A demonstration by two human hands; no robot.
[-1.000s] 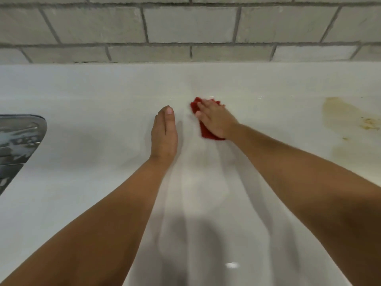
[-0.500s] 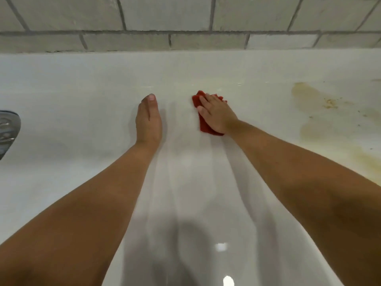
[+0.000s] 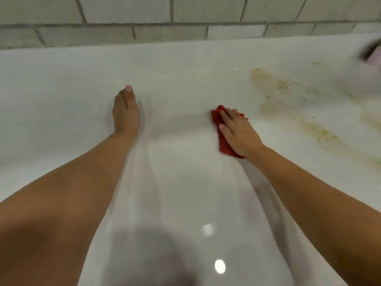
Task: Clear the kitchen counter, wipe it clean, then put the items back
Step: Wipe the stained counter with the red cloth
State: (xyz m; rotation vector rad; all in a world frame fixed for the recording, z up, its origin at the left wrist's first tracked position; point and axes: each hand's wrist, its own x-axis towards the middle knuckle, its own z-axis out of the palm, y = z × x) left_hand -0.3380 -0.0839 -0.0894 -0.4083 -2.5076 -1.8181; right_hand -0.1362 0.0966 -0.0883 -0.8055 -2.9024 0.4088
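Fingers [image 3: 229, 115] of right hand [image 3: 239, 135] flat on red cloth [image 3: 224, 145] atop white counter [image 3: 61, 100]; left hand [image 3: 125, 112] on counter, fingers straight.

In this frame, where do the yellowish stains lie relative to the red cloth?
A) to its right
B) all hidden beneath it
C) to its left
A: the stains spread over the counter to the right of the cloth, which the right hand presses flat.

Home kitchen: glossy white counter [image 3: 61, 104], yellow-brown stains [image 3: 288, 104], grey tiled backsplash [image 3: 123, 9].
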